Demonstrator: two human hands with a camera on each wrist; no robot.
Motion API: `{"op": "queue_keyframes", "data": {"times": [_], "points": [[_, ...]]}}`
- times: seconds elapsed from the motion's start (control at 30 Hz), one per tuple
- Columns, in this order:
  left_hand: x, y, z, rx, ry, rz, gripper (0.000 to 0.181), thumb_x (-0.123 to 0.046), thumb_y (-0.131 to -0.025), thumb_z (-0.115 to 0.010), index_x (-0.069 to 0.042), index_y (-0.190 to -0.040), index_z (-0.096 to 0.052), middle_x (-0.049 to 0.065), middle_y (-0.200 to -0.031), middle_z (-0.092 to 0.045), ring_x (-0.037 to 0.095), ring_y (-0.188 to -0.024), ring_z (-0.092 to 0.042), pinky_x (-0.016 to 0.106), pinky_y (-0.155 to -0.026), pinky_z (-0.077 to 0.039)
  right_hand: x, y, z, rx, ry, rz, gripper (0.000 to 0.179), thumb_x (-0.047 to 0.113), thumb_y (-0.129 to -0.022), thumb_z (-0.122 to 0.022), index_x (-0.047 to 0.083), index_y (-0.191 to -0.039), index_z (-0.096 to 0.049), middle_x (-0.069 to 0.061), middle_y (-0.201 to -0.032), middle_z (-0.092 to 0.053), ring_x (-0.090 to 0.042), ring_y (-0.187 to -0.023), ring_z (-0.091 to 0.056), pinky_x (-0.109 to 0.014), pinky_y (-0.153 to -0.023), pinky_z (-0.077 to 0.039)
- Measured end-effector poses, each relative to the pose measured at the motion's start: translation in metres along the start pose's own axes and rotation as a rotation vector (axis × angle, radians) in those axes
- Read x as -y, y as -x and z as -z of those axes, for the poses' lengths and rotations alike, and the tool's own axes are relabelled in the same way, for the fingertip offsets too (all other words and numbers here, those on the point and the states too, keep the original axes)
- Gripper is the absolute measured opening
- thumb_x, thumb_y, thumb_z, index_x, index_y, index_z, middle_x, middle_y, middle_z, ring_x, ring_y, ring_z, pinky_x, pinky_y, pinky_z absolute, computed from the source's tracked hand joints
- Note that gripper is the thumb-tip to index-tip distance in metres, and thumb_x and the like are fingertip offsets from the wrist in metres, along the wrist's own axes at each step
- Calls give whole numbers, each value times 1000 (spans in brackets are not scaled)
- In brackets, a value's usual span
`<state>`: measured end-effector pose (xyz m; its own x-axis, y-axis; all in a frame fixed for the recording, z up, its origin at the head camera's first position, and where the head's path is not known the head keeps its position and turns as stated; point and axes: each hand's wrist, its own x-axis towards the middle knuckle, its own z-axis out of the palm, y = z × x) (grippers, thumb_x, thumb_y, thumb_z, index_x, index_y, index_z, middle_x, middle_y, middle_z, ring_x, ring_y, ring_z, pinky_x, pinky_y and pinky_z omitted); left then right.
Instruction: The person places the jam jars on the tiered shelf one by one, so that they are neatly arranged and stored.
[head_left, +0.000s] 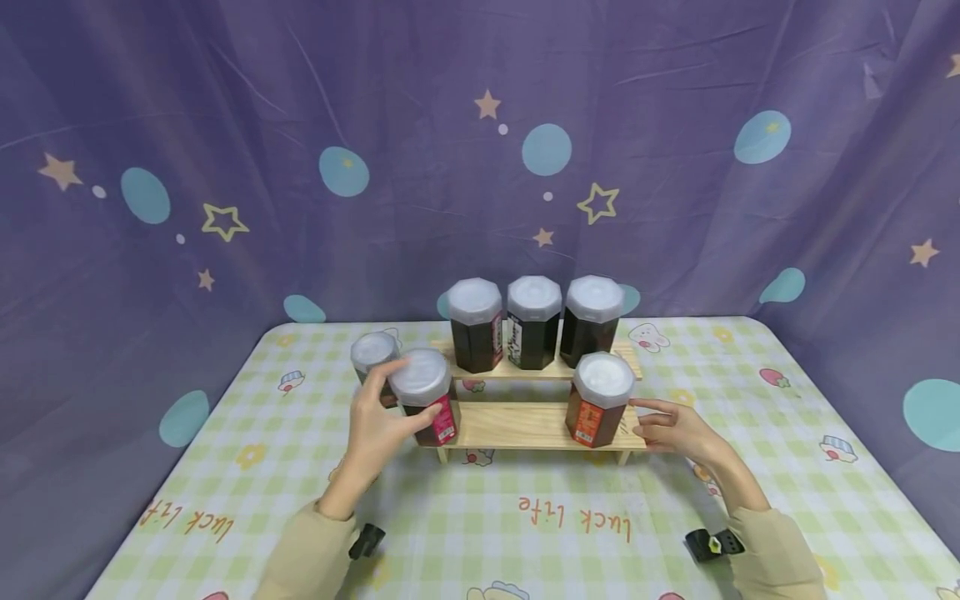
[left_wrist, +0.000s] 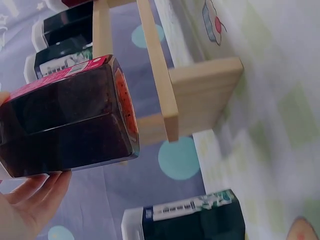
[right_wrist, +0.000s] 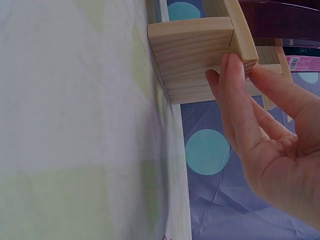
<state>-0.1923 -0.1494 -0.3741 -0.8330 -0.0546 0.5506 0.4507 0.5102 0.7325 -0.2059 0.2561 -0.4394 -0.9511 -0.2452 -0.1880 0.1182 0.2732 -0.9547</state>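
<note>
My left hand [head_left: 378,421] grips a dark jar with a translucent lid and pink label [head_left: 442,417], thumb in front and fingers behind. This jar is at the left end of the lower board of a two-tier wooden shelf [head_left: 513,425]; its base shows close over the board's end in the left wrist view. At the shelf's other end, my right hand [head_left: 678,433] pinches the corner of the lower board [right_wrist: 245,50] between thumb and fingers. Just inside that hand stands a jar with an orange label [head_left: 592,421].
Three dark lidded jars [head_left: 532,333] stand in a row on the upper tier. Another jar [head_left: 367,354] stands on the table left of the shelf, behind my left hand. A checked cloth [head_left: 570,550] covers the table, with a purple curtain [head_left: 450,167] behind it.
</note>
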Motion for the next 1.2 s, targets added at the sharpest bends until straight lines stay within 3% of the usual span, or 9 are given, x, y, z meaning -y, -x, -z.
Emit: {"op": "queue_keyframes", "data": {"times": [0.17,0.33,0.6,1.2], "points": [[-5,-1,-11,34,23,-3,67,-13,-55,-83,-6,-114,-53,9,-109,-55,18,-93,-51,38,-70,-48,-1,0,0,4,-7,2,61,14,-84,-60,-8,-133,-30,-38,-122,-39,-27,-95,-58,-36,-74,-50],[-9,-1,-21,58,37,-12,65,-15,-55,-83,-7,-113,-54,8,-110,-55,18,-93,-51,35,-70,-48,-1,-1,0,4,-6,1,61,14,-84,-60,-8,-133,-31,-38,-121,-40,-25,-92,-59,-35,-73,-51],[-13,1,-39,77,46,-91,65,-15,-55,-83,-9,-113,-54,9,-108,-55,20,-92,-53,32,-67,-50,-1,-1,0,-1,2,-3,61,15,-84,-61,-8,-133,-31,-38,-122,-40,-24,-92,-59,-36,-74,-50],[-28,2,-71,139,61,-120,65,-17,-56,-83,-11,-114,-53,6,-104,-55,16,-82,-50,31,-65,-47,-3,-1,1,1,6,1,62,16,-84,-61,-8,-133,-31,-38,-122,-39,-29,-96,-57,-36,-75,-50]]}}
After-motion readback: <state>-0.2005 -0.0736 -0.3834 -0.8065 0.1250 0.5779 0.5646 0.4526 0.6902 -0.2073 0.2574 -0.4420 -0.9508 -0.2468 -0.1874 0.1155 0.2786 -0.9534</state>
